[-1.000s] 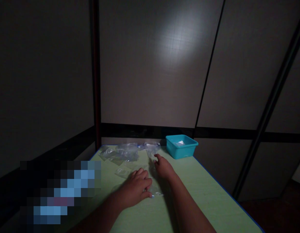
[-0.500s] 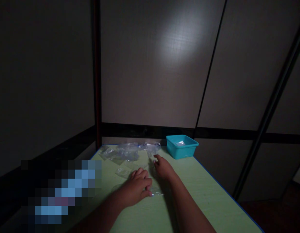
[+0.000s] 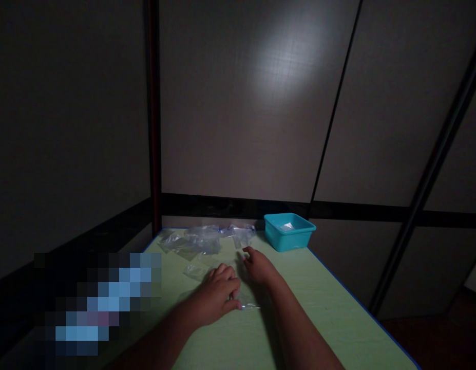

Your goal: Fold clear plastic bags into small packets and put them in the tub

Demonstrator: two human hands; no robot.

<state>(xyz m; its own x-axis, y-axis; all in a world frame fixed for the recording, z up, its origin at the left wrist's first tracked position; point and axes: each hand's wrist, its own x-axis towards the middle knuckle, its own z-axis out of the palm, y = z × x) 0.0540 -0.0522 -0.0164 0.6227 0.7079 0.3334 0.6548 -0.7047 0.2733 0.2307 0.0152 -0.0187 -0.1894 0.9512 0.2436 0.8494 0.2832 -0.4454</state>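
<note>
A clear plastic bag (image 3: 250, 303) lies flat on the green table, partly hidden beneath my hands. My left hand (image 3: 221, 292) rests on it with fingers curled and the thumb at its near edge. Just beyond and to the right, my right hand (image 3: 258, 264) hovers low or rests over the bag's far side, index finger stretched left and thumb a little apart. I make out nothing between those fingers. Another clear bag (image 3: 193, 270) sits left of my left hand. Farther back, several crumpled clear bags (image 3: 201, 239) are spread out.
A turquoise plastic basin (image 3: 288, 240) stands at the back right of the green table (image 3: 318, 308), with something pale inside. Dark cabinet panels (image 3: 238, 128) rise directly behind. A blurred-out patch covers the lower left. The table's blue edge runs down the right.
Both hands stay almost in place; the left fingers shift very slightly upward in view. The bags and basin have not moved.
</note>
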